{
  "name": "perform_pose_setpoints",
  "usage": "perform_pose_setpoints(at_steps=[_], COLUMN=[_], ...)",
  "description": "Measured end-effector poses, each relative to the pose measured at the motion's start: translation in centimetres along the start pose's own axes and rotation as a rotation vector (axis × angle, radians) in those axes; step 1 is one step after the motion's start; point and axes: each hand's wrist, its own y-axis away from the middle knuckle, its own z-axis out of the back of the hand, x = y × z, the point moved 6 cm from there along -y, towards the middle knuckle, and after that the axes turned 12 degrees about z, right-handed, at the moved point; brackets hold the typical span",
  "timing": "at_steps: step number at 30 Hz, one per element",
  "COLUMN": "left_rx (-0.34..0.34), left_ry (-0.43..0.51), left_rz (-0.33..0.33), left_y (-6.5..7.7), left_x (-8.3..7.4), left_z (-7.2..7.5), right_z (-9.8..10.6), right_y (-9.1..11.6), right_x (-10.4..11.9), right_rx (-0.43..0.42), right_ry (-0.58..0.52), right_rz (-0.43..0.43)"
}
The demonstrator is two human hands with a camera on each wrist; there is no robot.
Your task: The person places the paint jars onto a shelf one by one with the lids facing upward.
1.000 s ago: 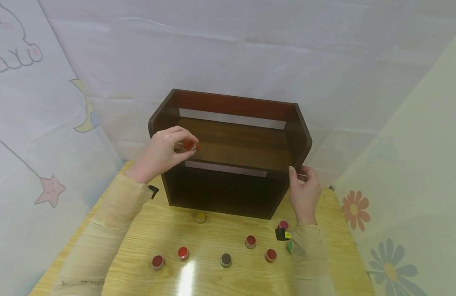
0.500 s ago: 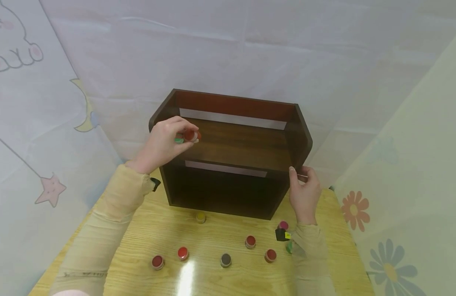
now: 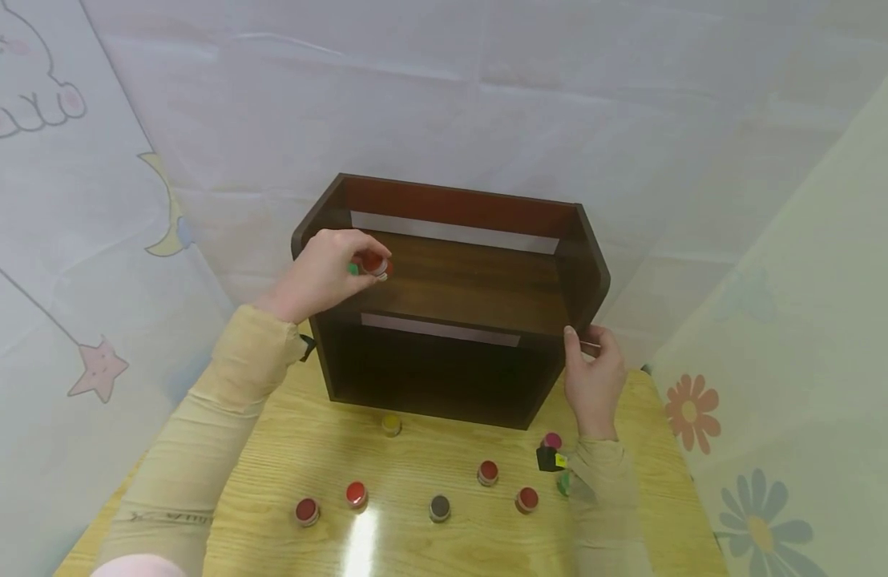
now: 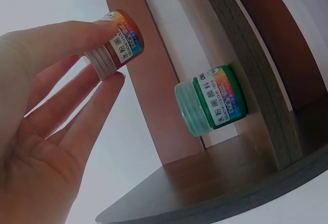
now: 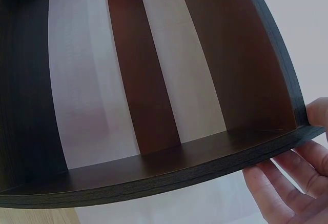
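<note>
My left hand (image 3: 321,272) pinches a small paint jar with a reddish-brown lid (image 4: 120,42) between thumb and fingers. It is held over the left end of the dark wooden shelf unit's upper board (image 3: 473,280). A green paint jar (image 4: 212,101) stands on that board near the left side panel; in the head view my hand partly hides it. My right hand (image 3: 595,385) grips the right side panel's front edge, thumb on one face and fingers on the other, as the right wrist view shows.
Before the shelf unit, on the wooden table (image 3: 386,545), lie several more paint jars: yellow (image 3: 391,425), bright red (image 3: 356,494), grey (image 3: 440,507), magenta (image 3: 552,441), dark reds (image 3: 308,511) and a green one (image 3: 563,482) beside the right sleeve. A printed cloth wall (image 3: 444,96) stands behind.
My left hand has risen slightly and shifted right with the reddish-brown jar. The green jar behind its fingers has come into sight. My right hand stays put.
</note>
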Motion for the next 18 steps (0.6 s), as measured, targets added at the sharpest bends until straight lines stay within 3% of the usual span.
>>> perform_pose_setpoints(at_steps=[10,18], left_rx=[0.071,0.087], left_ry=[-0.122,-0.198], left_rz=[-0.004,-0.007], left_y=[-0.5,-0.7], left_x=[-0.3,0.1], left_z=[-1.9,-2.9], right_z=[0.1,0.2], right_y=[-0.1,-0.1], right_x=[0.2,0.3], right_rx=[-0.008,-0.008], right_ry=[0.004,0.003], right_rz=[0.013,0.022])
